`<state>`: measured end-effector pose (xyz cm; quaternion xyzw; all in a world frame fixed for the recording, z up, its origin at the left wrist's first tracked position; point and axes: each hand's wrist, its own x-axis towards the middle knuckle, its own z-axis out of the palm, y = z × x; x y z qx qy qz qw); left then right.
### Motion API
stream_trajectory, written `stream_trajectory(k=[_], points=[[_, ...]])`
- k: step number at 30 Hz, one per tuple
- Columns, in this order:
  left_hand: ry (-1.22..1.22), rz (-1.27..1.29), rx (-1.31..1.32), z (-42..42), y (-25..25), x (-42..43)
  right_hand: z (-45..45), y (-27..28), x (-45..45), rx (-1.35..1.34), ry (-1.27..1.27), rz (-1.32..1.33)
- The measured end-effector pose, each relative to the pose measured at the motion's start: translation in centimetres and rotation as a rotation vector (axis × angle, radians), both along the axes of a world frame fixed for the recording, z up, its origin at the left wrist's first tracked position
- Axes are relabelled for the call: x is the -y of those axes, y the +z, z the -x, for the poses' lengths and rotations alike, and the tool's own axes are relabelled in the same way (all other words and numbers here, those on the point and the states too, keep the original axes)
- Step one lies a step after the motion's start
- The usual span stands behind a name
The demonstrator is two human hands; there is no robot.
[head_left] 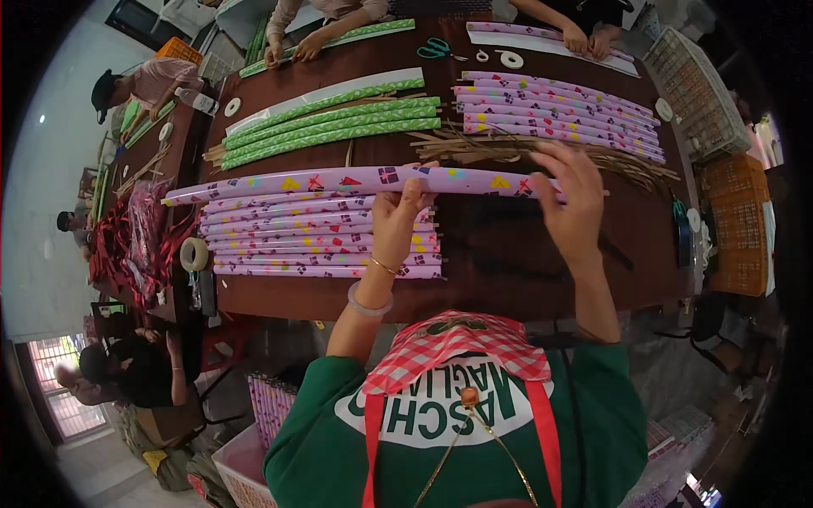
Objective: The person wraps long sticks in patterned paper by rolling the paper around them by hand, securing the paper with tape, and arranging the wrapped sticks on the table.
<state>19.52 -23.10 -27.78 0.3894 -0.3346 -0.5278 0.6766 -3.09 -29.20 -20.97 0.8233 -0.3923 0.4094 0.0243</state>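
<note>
A long purple patterned tube [322, 182] lies level above the dark brown table [508, 296]. My left hand [396, 222], with a bracelet and a bangle at the wrist, grips it near the middle, thumb across its front. My right hand [572, 199] is at the tube's right end, fingers raised and bent, slightly blurred; how firmly it touches the tube cannot be seen. Below the tube, on the left, several similar purple tubes [326, 245] lie side by side. Thin brown strips [627, 161] lie behind my right hand.
Green tubes [339, 131] lie at the back left, more purple tubes [559, 110] at the back right. Across the table are two people's hands [309, 42], [589, 41]. Teal scissors [434, 48] and white tape [511, 59] lie between them. A tape roll [194, 254] sits left.
</note>
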Motion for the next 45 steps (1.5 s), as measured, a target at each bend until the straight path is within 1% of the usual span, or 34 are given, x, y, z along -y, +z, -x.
stream_trajectory(k=[1,3,4,6,7,8,10,11,12,14,15,16,17,18,19,20,21,22,24,25,26,27,29,31,32,34,37,39,40,42,44,45], points=[[0.004,0.0,0.025,0.4,0.0,0.0,-1.7,-0.1,0.1,-0.001,0.069,-0.069],[0.009,-0.002,0.05,0.8,0.4,-0.1,-4.0,-1.7,0.8,0.02,0.22,-0.358],[0.04,-0.044,0.039,0.9,0.9,-0.2,-4.5,-1.7,1.1,0.022,0.225,-0.36],[0.083,-0.095,0.029,0.3,0.8,-0.6,-5.5,-1.8,1.5,-0.057,0.344,-1.039],[0.075,-0.123,0.04,-0.3,0.4,-0.6,-5.2,-4.1,2.1,0.112,0.534,-1.134],[0.065,-0.15,0.051,-0.7,0.1,-0.5,-4.9,-4.4,2.1,0.107,0.542,-1.139],[0.1,-0.195,0.101,-1.1,0.3,-0.9,-4.7,-4.6,1.9,0.163,0.648,-1.351],[0.098,-0.209,0.099,-1.4,-0.1,-0.9,-4.2,-4.8,1.9,0.179,0.745,-1.322],[0.096,-0.227,0.095,-1.7,-0.2,-1.0,-3.6,-4.4,1.6,0.173,0.753,-1.323],[0.121,-0.221,0.089,-2.3,0.3,-0.8,-2.3,-2.5,1.4,0.166,0.654,-1.562],[0.146,-0.224,0.071,-2.6,0.4,-0.6,-1.8,-2.3,1.5,0.027,0.554,-1.434],[0.171,-0.231,0.053,-3.0,0.4,-0.5,-1.5,-2.5,1.5,0.018,0.564,-1.429],[0.136,-0.258,0.045,-3.3,-0.1,-0.4,-1.2,-2.9,1.4,-0.103,0.49,-1.265],[0.182,-0.166,-0.021,-2.6,0.3,-0.3,-1.2,-3.3,1.3,-0.216,0.416,-1.096],[0.229,-0.076,-0.086,-1.2,0.5,-0.1,-1.2,-3.7,1.0,-0.223,0.43,-1.094],[0.214,0.023,-0.145,-0.1,-0.5,0.0,-1.4,-4.1,0.7,-0.171,0.388,-1.062],[0.164,-0.003,-0.159,1.6,-1.2,-0.1,-1.6,-4.4,0.2,-0.119,0.348,-1.033],[0.118,-0.028,-0.173,3.1,-1.6,-0.3,-1.8,-4.6,-0.3,-0.125,0.372,-1.033],[0.014,-0.16,-0.228,4.5,-2.0,-0.5,-2.1,-4.6,-0.9,-0.154,0.299,-1.005],[0.032,-0.133,-0.193,4.5,-2.2,-0.3,-2.1,-4.4,-1.2,-0.163,0.323,-0.997],[0.052,-0.124,-0.189,3.9,-2.2,-0.3,-1.8,-4.1,-1.5,-0.119,0.304,-1.013],[0.063,-0.093,-0.206,3.3,-2.2,-0.1,-1.5,-4.0,-1.8,-0.072,0.282,-1.031],[0.077,-0.065,-0.222,2.3,-1.9,0.0,-0.3,-4.1,-2.0,-0.063,0.307,-1.005],[0.244,-0.036,-0.197,0.4,-1.1,0.3,0.9,-3.5,-2.1,-0.075,0.312,-1.12],[0.287,-0.032,-0.158,-0.4,-0.7,0.5,1.4,-3.5,-2.2,-0.081,0.315,-1.12],[0.313,-0.023,-0.148,-1.6,0.0,0.5,2.5,-3.5,-2.4,-0.006,0.296,-1.232],[0.35,-0.007,-0.144,-3.6,0.2,0.8,4.3,-3.6,-2.7,-0.006,0.267,-1.267],[0.457,0.01,-0.017,-5.1,0.3,0.9,5.6,-3.6,-3.0,-0.028,0.273,-1.228],[0.485,0.03,-0.059,-6.2,-0.4,1.1,6.1,-3.5,-3.0,-0.042,0.277,-1.187],[0.702,-0.035,-0.098,-8.5,-0.4,1.2,7.4,-3.2,-3.1,-0.066,0.256,-1.196],[0.915,0.086,-0.084,-10.6,-1.2,1.3,8.5,-2.9,-3.4,-0.088,0.214,-1.216],[0.899,0.079,-0.165,-11.3,-2.6,0.9,8.9,-3.0,-3.5,-0.099,0.206,-1.184]])
